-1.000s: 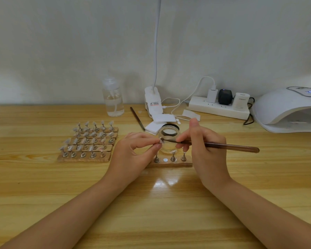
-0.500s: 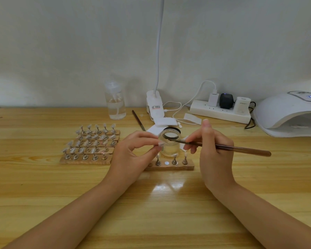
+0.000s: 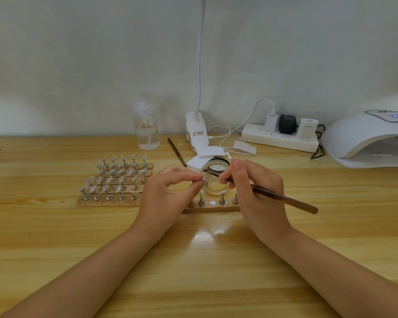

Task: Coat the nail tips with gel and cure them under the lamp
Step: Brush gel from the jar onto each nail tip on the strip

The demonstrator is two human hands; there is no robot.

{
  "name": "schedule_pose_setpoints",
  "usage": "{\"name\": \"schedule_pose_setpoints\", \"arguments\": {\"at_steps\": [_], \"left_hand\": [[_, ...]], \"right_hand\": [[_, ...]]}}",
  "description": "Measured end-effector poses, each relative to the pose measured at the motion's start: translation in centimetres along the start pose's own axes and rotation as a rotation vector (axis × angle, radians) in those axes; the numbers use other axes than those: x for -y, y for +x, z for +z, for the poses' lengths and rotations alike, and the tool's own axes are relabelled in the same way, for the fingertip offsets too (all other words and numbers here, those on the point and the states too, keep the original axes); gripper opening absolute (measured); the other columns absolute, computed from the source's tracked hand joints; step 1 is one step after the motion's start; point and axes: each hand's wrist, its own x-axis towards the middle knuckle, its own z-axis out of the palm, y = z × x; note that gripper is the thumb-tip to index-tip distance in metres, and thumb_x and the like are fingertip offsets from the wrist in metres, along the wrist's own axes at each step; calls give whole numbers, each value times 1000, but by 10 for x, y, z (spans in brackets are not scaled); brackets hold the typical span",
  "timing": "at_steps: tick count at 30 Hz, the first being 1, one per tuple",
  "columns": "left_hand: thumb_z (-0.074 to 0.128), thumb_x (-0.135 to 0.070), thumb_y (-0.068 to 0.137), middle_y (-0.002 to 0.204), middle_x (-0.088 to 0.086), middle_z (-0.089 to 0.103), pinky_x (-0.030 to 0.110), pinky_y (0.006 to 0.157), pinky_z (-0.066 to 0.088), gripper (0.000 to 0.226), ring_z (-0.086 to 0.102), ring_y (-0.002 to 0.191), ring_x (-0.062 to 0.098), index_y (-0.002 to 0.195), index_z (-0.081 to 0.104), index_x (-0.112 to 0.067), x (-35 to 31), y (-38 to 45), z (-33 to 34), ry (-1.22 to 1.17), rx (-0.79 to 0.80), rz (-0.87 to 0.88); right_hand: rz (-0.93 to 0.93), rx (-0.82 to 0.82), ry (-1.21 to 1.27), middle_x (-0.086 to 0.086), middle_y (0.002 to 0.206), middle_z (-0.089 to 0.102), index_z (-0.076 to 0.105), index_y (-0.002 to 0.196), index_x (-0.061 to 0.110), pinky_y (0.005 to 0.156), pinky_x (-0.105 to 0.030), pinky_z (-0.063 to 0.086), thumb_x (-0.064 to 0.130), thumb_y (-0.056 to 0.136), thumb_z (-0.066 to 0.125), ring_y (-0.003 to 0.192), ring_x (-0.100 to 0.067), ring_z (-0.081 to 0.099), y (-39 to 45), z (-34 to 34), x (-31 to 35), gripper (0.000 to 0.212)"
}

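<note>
Jar (image 3: 215, 180) behind stand strip (image 3: 213, 206)

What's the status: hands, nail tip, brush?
Left hand pinches a nail tip in its fingers; right hand grips the brush. Brush head over the open gel jar. Lamp at far right, path unobstructed.

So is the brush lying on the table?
No, the right hand holds the brush up, its tip over the open glass jar.

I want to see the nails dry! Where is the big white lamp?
In the head view, the white curing lamp sits at the far right of the wooden table, against the wall, just right of the power strip.
</note>
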Motion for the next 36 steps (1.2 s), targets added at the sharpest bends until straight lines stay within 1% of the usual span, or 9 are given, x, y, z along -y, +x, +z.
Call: {"name": "schedule_pose_setpoints", "arguments": {"at_steps": [5,8,10,14,16,22,27,33,36], "left_hand": [[74,-7,71,79,-14,65,23,75,50,24,60,79,-3,75,69,-30,0,0,0,16,-10,-31],[74,-5,71,78,-14,64,10,78,44,26,59,79,-6,73,68,-31,0,1,-1,21,-25,-37],[75,-5,71,78,-15,64,9,79,42,28,59,79,-6,72,67,-32,-1,1,-2,21,-26,-42],[75,-9,71,78,-15,64,34,89,46,27,59,80,-4,73,67,-35,-4,0,-2,22,-20,-48],[75,-9,71,79,-14,65,43,90,46,26,59,80,-2,73,67,-33,-6,-1,-1,17,-19,-45],[75,-10,70,78,-15,65,49,94,42,25,59,80,-2,72,67,-33,-7,0,0,20,-29,-52],[75,-10,70,77,-17,64,46,93,43,26,59,80,-5,72,67,-34,-6,0,0,26,-27,-58],[75,-8,70,75,-16,64,14,81,43,28,60,78,-6,71,67,-34,0,2,0,28,-20,-51],[75,-8,70,75,-15,65,13,80,44,26,60,78,-5,72,67,-33,1,2,0,31,-12,-44]], "right_hand": [[2,17,41,17,58,56,63,64,14,51,-8,40,28,90,40,55,4,56,-2,1,-1,38],[0,28,106,6,52,56,62,60,13,48,-10,38,27,89,39,47,1,52,-3,0,0,40],[20,9,126,6,52,56,61,59,16,48,-11,39,30,89,39,47,0,53,-4,-1,1,39],[1,-8,54,11,60,59,61,66,17,53,-11,44,29,91,38,57,-5,58,-3,1,1,36],[-2,-3,20,15,64,58,61,68,17,59,-8,43,29,91,38,63,0,59,-3,4,1,34],[9,15,17,19,65,58,62,68,16,62,-4,41,28,91,39,65,8,58,-4,6,0,35],[11,22,36,16,62,59,61,66,20,58,-8,43,28,91,39,60,4,58,-5,4,-1,34],[38,-22,144,7,55,59,61,60,22,51,-11,41,31,89,39,52,-1,56,-5,2,1,38],[46,-25,97,9,59,61,60,64,25,56,-11,43,34,89,38,59,-2,58,-3,3,0,35]]}}
